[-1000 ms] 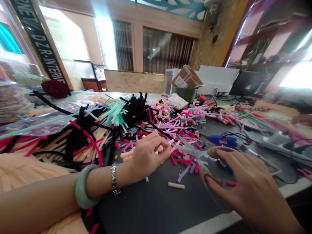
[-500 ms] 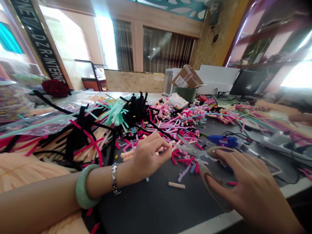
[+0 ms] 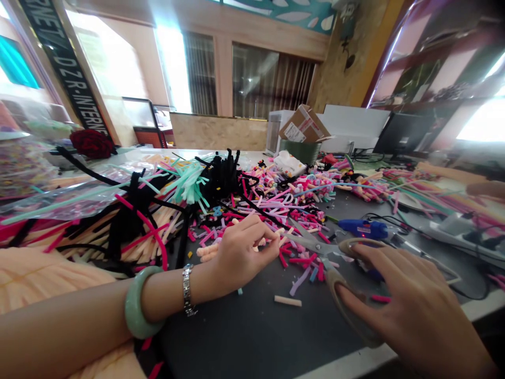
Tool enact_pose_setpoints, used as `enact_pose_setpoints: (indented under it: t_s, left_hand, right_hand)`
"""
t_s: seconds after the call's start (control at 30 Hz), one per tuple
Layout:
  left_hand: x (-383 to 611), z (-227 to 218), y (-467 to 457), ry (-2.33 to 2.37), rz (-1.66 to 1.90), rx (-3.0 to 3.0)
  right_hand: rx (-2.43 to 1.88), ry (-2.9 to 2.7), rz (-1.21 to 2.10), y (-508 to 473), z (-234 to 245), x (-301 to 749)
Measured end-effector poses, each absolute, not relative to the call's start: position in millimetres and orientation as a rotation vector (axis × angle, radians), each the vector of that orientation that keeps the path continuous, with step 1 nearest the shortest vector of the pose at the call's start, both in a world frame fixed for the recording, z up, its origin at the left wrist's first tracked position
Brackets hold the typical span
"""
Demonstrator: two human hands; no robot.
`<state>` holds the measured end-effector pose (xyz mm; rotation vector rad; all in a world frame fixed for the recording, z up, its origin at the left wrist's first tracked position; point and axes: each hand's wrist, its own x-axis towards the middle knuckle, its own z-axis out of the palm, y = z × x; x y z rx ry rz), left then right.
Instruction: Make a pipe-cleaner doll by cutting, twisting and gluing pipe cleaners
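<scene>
Thumb and forefinger of my left hand [image 3: 246,250] are pinched together around a short peach pipe cleaner, mostly hidden by the fingers. My right hand [image 3: 414,295] has thumb and fingers through the handles of a pair of scissors [image 3: 319,247]. The scissor blades are spread apart, their tips beside my left fingertips. Under and beside the left hand lie several peach pipe cleaner pieces [image 3: 208,252]. Cut pink and purple bits [image 3: 302,279] are scattered below the blades, and one loose peach piece [image 3: 288,301] rests on the dark table [image 3: 236,337].
A blue glue gun [image 3: 363,228] lies past the scissors, near a white power strip [image 3: 461,231]. Bundles of black [image 3: 223,179] and mint pipe cleaners [image 3: 189,184] stand at the back left. Colourful pieces [image 3: 300,189] are heaped behind. Another person's hand [image 3: 487,189] shows at far right.
Almost nothing differs. The whole view has shifted very slightly; both hands and the spread scissors keep nearly the same place relative to each other.
</scene>
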<state>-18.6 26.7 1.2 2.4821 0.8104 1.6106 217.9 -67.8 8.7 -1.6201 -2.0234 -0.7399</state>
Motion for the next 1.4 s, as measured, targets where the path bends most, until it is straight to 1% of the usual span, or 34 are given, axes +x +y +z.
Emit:
enact_pose_setpoints:
  t_s: [0.33,0.67,1.4]
  left_hand:
    - [-17.5,0.5,28.1,0.765,1.657,2.488]
    - [-17.5,1.3,28.3,0.760,1.657,2.489]
    - [-16.9,0.9,29.0,0.755,1.666,2.487]
  right_hand:
    - [-1.601,-2.016,-0.754,-64.6,8.2,219.4]
    - [-1.616,-2.031,-0.668,-66.8,10.3,223.5]
    - [-1.651,-2.008,-0.716,-67.8,8.4,227.6]
